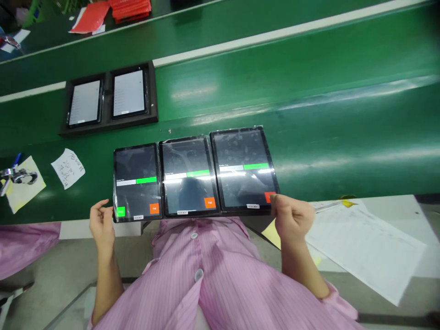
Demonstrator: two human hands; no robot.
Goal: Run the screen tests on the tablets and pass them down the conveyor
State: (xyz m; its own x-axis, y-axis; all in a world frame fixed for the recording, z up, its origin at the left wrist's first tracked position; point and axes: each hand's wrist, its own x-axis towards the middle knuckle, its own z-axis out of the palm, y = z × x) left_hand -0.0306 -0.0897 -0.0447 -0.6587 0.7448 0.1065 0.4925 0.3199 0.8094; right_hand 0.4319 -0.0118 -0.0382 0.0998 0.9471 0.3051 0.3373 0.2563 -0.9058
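Note:
Three tablets with dark screens lie side by side at the near edge of the green bench: a left tablet (136, 165), a middle tablet (189, 160) and a right tablet (240, 151). Each screen has a white and green bar and an orange-red button; the left one also has a green button at its lower left. My left hand (102, 224) is beside the left tablet's lower left edge, its bent fingers apart and its thumb close to or touching that edge. My right hand (294, 217) is closed at the right tablet's lower right corner, thumb over part of the button; its other fingertips are hidden.
A dark tray (107, 101) behind holds two tablets with light screens. Handwritten paper (68, 168), a yellow note (25, 183) and a metal object (20, 176) lie left. White sheets (367, 247) lie right. Red packets (130, 9) are at the back. Pink cloth shows at far left.

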